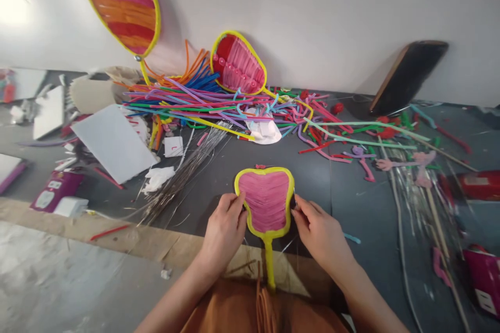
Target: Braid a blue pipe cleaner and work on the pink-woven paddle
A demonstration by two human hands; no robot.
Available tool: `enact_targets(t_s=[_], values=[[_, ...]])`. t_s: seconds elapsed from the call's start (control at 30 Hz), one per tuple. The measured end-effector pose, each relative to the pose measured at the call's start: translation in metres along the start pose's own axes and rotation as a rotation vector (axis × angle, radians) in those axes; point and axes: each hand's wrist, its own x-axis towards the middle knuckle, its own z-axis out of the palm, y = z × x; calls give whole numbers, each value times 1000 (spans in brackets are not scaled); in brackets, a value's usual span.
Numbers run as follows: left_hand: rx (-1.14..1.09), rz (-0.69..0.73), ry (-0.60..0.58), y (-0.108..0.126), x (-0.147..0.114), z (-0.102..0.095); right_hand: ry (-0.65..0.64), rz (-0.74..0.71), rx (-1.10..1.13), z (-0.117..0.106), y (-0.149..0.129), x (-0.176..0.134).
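A pink hand fan [263, 200] with a yellow fuzzy rim and a yellow handle lies near the table's front edge, its handle pointing toward my body. My left hand [224, 231] pinches the left rim between thumb and fingers. On the opposite side, my right hand [322, 231] is closed with its fingertips at the right rim; a small dark bit shows by them, too small to name. A tiny pink piece sits at the fan's top edge.
Behind the fan lies a heap of coloured pipe cleaners [195, 101]. Thin wires [187, 166] and a white card [113, 143] are to the left. Two more fans, one striped [121, 5] and one pink and red [238, 65], lean at the wall, with a phone [408, 78] at right.
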Motion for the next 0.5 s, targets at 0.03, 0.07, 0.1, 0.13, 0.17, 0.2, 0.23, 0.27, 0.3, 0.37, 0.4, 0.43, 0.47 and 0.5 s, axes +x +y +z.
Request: enact_targets(t_s=[0.03, 0.07, 0.1, 0.13, 0.17, 0.2, 0.23, 0.27, 0.3, 0.37, 0.4, 0.43, 0.47, 0.5], values=[[5, 7, 5, 0, -1, 1, -2, 4, 13, 0, 0, -1], [9, 14, 13, -1, -3, 2, -3, 9, 23, 0, 0, -3], [13, 17, 19, -1, -4, 3, -4, 12, 28, 0, -1, -4], [15, 18, 25, -1, -5, 5, -5, 14, 30, 0, -2, -5], [16, 18, 30, -1, -5, 6, -7, 13, 29, 0, -2, -6], [19, 16, 34, -1, -6, 7, -9, 12, 26, 1, -3, -7], [23, 16, 37, -2, -6, 8, -13, 10, 23, 1, -4, -8], [28, 19, 36, -2, -6, 10, -20, 8, 17, 1, -5, -9], [33, 23, 34, -1, -7, 11, -30, 8, 9, 2, -6, -10], [43, 27, 21, 0, -8, 13, -52, 13, -10, 2, -8, -10], [49, 25, 13, 1, -9, 14, -66, 16, -16, 3, -8, -10], [57, 21, 7, 3, -10, 15, -82, 18, -17, 2, -8, -9], [67, 15, 7, 4, -11, 17, -101, 21, -15, 2, -7, -8], [77, 11, 11, 6, -12, 18, -119, 24, -10, 1, -7, -6]])
